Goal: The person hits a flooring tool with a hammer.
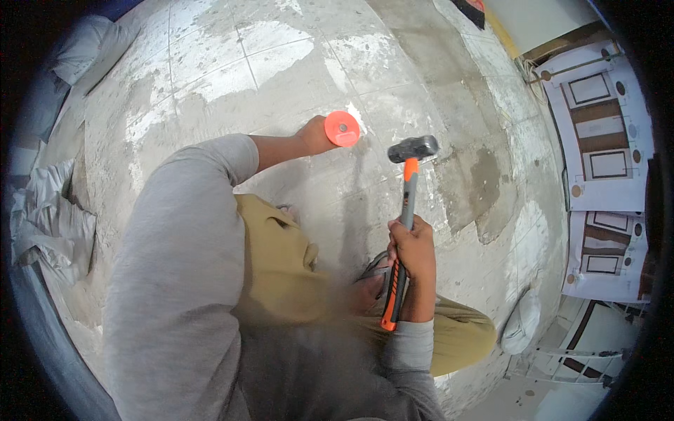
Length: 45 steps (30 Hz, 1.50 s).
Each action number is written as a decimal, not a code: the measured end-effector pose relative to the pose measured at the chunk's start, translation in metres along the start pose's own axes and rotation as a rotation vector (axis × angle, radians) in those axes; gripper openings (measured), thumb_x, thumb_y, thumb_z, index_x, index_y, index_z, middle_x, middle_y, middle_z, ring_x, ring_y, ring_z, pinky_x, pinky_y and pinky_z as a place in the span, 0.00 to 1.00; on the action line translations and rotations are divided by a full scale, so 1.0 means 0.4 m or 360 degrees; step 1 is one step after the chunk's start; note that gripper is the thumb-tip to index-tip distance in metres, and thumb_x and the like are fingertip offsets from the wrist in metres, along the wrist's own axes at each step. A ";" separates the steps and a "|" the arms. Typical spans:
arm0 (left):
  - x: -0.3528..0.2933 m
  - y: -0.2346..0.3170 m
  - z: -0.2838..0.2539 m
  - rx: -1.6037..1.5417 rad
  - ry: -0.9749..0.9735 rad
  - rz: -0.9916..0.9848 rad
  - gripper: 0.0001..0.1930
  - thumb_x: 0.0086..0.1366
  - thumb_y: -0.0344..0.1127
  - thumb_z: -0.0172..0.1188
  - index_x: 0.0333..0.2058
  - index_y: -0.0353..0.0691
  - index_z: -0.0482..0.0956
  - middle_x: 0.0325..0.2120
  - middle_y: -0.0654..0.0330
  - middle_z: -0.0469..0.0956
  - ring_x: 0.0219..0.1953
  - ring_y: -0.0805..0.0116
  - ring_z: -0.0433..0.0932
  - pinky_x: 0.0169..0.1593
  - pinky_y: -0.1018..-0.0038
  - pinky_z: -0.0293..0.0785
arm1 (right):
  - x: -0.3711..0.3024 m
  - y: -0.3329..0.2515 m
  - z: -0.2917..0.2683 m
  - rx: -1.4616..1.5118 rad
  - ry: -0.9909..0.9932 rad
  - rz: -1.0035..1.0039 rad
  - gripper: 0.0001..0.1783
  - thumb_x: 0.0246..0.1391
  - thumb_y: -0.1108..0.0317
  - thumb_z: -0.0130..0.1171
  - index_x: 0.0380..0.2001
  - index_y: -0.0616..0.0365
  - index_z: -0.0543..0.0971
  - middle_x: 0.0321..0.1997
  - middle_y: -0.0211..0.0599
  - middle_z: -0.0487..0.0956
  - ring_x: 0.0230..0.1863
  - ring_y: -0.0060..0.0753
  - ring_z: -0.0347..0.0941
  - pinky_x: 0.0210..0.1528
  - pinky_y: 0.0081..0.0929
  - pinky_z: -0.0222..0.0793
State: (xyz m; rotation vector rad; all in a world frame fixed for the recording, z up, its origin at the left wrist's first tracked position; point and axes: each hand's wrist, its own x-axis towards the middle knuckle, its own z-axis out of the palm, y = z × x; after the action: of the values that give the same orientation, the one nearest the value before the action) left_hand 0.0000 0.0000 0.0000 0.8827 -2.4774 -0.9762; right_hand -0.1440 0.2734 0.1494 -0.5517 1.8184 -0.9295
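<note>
Head view: right hand (413, 249) rightly grips a likely heavy hammer (408, 196) mid-handle; I can't tell if left hand (314, 137) grips the red disc (335, 132) at twelve.

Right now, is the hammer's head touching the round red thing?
Apart. The head camera plainly shows floor between the hammer's head and the red disc.

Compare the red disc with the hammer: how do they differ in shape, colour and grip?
Shape: the red disc is round with a grey centre; the hammer is long, its blocky head set across the handle.
Colour: the disc is mainly red; the hammer has a dark head and a grey, black and orange handle.
Grip: the left hand is partly hidden behind the disc; the right hand plainly wraps the hammer's handle.
Shared: both are handheld.
</note>
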 end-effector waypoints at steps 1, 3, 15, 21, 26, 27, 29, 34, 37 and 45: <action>-0.002 0.011 -0.024 -0.0083 -0.0001 -0.0097 0.21 0.58 0.55 0.61 0.39 0.43 0.78 0.34 0.51 0.81 0.39 0.51 0.79 0.44 0.63 0.75 | -0.007 -0.003 -0.007 0.0085 0.0043 0.0002 0.08 0.55 0.70 0.56 0.31 0.64 0.70 0.15 0.33 0.68 0.09 0.24 0.63 0.10 0.25 0.64; -0.002 0.048 0.050 -0.0324 0.0007 -0.0216 0.20 0.58 0.54 0.60 0.38 0.43 0.78 0.31 0.52 0.81 0.37 0.53 0.79 0.40 0.63 0.76 | -0.059 -0.043 -0.073 0.0037 0.0143 0.0072 0.10 0.55 0.69 0.56 0.29 0.64 0.70 0.15 0.33 0.67 0.09 0.23 0.64 0.11 0.24 0.64; 0.024 0.003 0.029 -0.0361 0.0139 -0.0177 0.19 0.57 0.51 0.64 0.37 0.41 0.78 0.32 0.54 0.81 0.36 0.52 0.79 0.41 0.65 0.75 | -0.117 -0.249 -0.022 0.0335 0.0111 -0.0344 0.06 0.55 0.73 0.56 0.31 0.64 0.71 0.14 0.31 0.67 0.09 0.20 0.61 0.11 0.21 0.61; 0.019 -0.025 0.049 -0.0306 0.0238 0.0184 0.18 0.57 0.48 0.65 0.39 0.42 0.78 0.34 0.53 0.81 0.39 0.52 0.79 0.41 0.65 0.75 | -0.150 -0.346 0.014 0.0483 0.0327 -0.0780 0.05 0.55 0.75 0.56 0.31 0.64 0.71 0.13 0.29 0.67 0.08 0.18 0.59 0.11 0.18 0.55; 0.032 -0.023 0.065 -0.0271 0.0189 0.0133 0.17 0.56 0.47 0.65 0.38 0.43 0.78 0.33 0.53 0.81 0.38 0.52 0.79 0.41 0.65 0.75 | -0.022 -0.214 0.048 0.0091 0.0202 -0.0715 0.08 0.56 0.70 0.56 0.32 0.64 0.71 0.15 0.30 0.69 0.10 0.21 0.65 0.12 0.23 0.61; 0.039 -0.021 0.069 -0.0254 0.0187 0.0153 0.16 0.56 0.47 0.64 0.38 0.43 0.78 0.33 0.53 0.81 0.38 0.52 0.79 0.41 0.64 0.75 | 0.028 -0.148 0.059 -0.0109 0.0196 -0.0632 0.09 0.56 0.69 0.56 0.32 0.65 0.70 0.16 0.31 0.70 0.11 0.23 0.67 0.12 0.24 0.62; 0.036 0.030 0.058 -0.0297 0.0169 0.0120 0.16 0.56 0.47 0.64 0.38 0.43 0.78 0.33 0.52 0.81 0.38 0.52 0.79 0.41 0.64 0.75 | 0.097 -0.043 0.067 -0.0500 -0.0062 -0.0329 0.09 0.56 0.70 0.55 0.32 0.66 0.70 0.17 0.33 0.70 0.11 0.25 0.68 0.12 0.27 0.64; 0.037 -0.002 0.072 -0.0133 0.0043 0.0164 0.18 0.57 0.50 0.62 0.39 0.44 0.78 0.34 0.51 0.81 0.39 0.50 0.79 0.43 0.61 0.75 | 0.035 -0.061 0.038 -0.0067 -0.0166 0.0030 0.08 0.55 0.70 0.54 0.31 0.66 0.70 0.17 0.34 0.70 0.10 0.25 0.66 0.11 0.26 0.64; 0.036 -0.008 0.077 -0.0070 0.0020 0.0067 0.18 0.57 0.50 0.62 0.39 0.44 0.78 0.34 0.52 0.81 0.39 0.51 0.79 0.43 0.62 0.76 | -0.006 -0.112 0.007 -0.0027 -0.0066 -0.0011 0.08 0.55 0.70 0.55 0.30 0.65 0.70 0.16 0.32 0.68 0.09 0.23 0.64 0.10 0.25 0.62; 0.052 -0.039 0.097 -0.0023 0.0059 0.0125 0.20 0.55 0.53 0.64 0.39 0.45 0.78 0.34 0.53 0.81 0.39 0.51 0.79 0.42 0.62 0.76 | -0.020 -0.220 0.010 0.0332 0.0230 -0.0662 0.05 0.59 0.70 0.52 0.33 0.61 0.69 0.14 0.29 0.67 0.09 0.21 0.63 0.09 0.24 0.61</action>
State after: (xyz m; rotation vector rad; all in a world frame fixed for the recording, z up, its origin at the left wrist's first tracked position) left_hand -0.0283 -0.0034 -0.0369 0.7857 -2.4511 -0.9419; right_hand -0.1401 0.2245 0.2233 -0.7619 1.7352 -1.4545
